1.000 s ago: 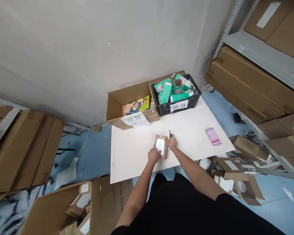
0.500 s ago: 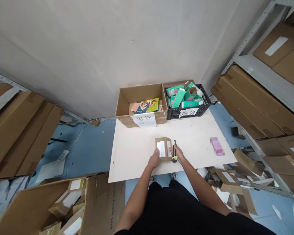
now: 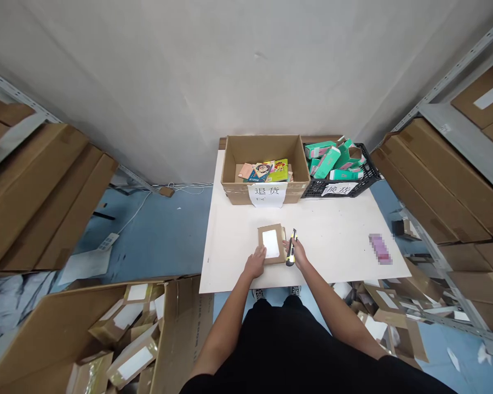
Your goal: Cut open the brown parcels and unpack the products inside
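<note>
A small brown cardboard box (image 3: 277,253) with a white label lies near the front of the white table (image 3: 225,241). My left hand (image 3: 255,264) grips its lower left corner, with fingertips on the top beside the label. My right hand (image 3: 299,254) is closed round a yellow and black utility knife (image 3: 291,251), held upright along the right side of the box. Some fingers of this hand reach the box's right edge. Whether the knife's blade is out, I cannot tell.
An open carton (image 3: 238,192) with small colourful packs stands at the table's back, beside a black crate (image 3: 332,190) of green boxes. A blurred pink item (image 3: 380,249) lies at right. A large carton of parcels (image 3: 172,328) stands front left. Loaded shelves flank both sides.
The small box has turned from a tilted position, with its right side showing, to lying flatter with its label up. Both hands stay at it. The whole view has shifted slightly.
</note>
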Motion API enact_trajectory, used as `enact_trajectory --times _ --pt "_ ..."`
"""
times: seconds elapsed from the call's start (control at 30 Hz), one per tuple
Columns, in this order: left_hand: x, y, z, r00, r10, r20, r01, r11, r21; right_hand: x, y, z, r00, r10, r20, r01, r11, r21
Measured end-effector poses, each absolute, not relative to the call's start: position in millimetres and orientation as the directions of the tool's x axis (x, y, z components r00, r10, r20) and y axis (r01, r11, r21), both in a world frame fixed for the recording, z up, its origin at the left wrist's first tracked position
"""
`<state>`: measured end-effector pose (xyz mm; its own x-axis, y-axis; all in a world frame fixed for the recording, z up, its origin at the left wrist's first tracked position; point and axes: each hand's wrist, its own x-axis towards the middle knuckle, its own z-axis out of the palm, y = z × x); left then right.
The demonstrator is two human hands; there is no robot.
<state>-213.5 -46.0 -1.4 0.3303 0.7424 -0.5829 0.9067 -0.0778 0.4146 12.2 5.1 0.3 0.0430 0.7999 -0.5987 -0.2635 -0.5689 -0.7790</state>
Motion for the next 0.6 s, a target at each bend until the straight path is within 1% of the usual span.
enact_trajectory --times 0.1,0.17,0.2,0.23,0.3,0.4,0.47,0.53,0.6 --pt "-258 -57 -1 0.121 0.780 -0.614 0.938 0.113 0.328 0 5 13 -0.013 0.787 -0.617 -0.325 -0.587 -0.742" --pt "-284 -60 3 0.009 0.827 -0.561 0.932 0.197 0.305 -12 2 21 -0.026 0.786 -0.618 -0.290 -0.598 -0.747" --pt "-295 -59 6 0.000 0.854 -0.520 0.928 0.193 0.317 -20 0 24 -0.031 0.787 -0.617 -0.260 -0.602 -0.755" --pt "-304 -56 10 0.029 0.875 -0.483 0.929 0.155 0.337 -28 -2 27 -0.034 0.787 -0.617 -0.224 -0.607 -0.762" --pt "-316 -44 17 0.156 0.882 -0.444 0.929 0.021 0.370 -43 -6 31 -0.029 0.782 -0.623 -0.140 -0.620 -0.772" --pt "-322 -18 22 0.349 0.829 -0.437 0.905 -0.177 0.386 -57 -10 37 -0.016 0.774 -0.632 -0.023 -0.633 -0.774" --pt "-319 -3 20 0.432 0.799 -0.418 0.880 -0.270 0.392 -59 -11 39 -0.024 0.777 -0.630 0.036 -0.629 -0.777" --pt "-307 6 14 0.474 0.789 -0.390 0.860 -0.318 0.399 -56 -10 41 -0.032 0.792 -0.610 0.111 -0.604 -0.790" --pt "-285 8 6 0.456 0.814 -0.360 0.862 -0.303 0.407 -50 -6 43 -0.018 0.820 -0.573 0.231 -0.554 -0.800"
